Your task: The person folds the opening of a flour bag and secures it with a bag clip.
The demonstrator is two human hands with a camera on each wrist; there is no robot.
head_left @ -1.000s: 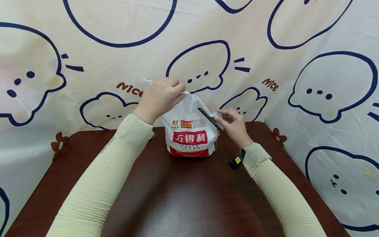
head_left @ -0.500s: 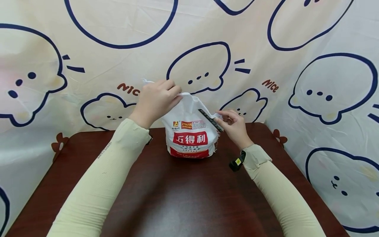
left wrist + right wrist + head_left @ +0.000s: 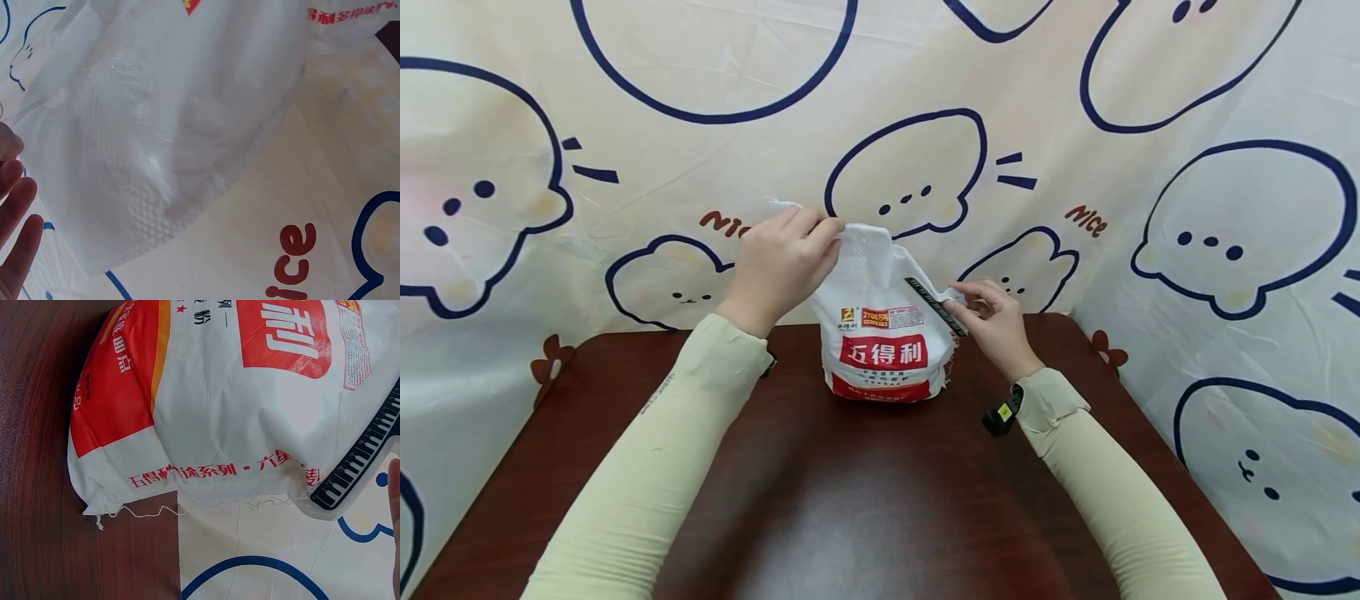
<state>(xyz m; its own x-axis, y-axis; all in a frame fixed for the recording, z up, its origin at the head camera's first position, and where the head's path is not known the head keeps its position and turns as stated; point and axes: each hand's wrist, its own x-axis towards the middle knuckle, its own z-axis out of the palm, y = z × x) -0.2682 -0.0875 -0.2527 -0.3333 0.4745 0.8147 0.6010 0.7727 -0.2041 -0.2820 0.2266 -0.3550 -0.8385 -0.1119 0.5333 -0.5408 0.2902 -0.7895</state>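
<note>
A white woven flour bag with red printed panels stands on the table, its upper part slack and pulled upward. My left hand pinches its top edge at the left; a loose corner pokes out beyond the knuckles. In the left wrist view the thin white bag cloth hangs in folds beside my fingers. My right hand pinches the right top corner, next to a black printed strip. A sliver of the right hand shows in the right wrist view. The bag's inside is hidden.
The dark brown wooden table runs under both arms. Right behind the bag hangs a pale cartoon-print cloth, which also lines the sides. A loose thread trails from the bag's seam. A black device is strapped at my right wrist.
My left hand has slid left along the bag's top edge, uncovering more of that edge. The right hand keeps its pinch at the corner, and the bag has stayed in place.
</note>
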